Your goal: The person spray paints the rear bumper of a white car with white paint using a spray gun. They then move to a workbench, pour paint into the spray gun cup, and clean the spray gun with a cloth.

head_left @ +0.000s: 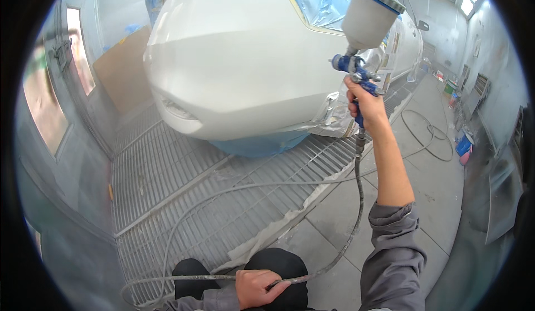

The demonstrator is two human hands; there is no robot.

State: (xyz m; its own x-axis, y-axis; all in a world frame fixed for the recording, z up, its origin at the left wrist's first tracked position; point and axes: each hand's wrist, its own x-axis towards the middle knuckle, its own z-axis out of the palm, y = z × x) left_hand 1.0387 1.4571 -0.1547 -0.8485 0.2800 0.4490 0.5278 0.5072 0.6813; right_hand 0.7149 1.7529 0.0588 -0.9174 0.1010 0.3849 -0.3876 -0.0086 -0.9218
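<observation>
In my right hand (368, 108) is a blue spray gun (359, 74), its handle gripped and raised in front of the car. A whitish paint cup (369, 21) with a grey lid sits on top of the gun. The air hose (358, 199) runs down from the handle and curves back toward me. Low at the front, my left hand (259, 287) is closed around the hose, near my knees. The white car bumper (239, 77) fills the upper middle, left of the gun. Whether the trigger is pulled cannot be made out.
Blue masking film (320, 2) covers the car's upper part, and more hangs beneath the bumper. A metal floor grating (184, 172) lies under the car. Loose hose loops (429, 138) rest on the right floor. A brown board (123, 71) leans at left; cans and containers (463, 144) line the right wall.
</observation>
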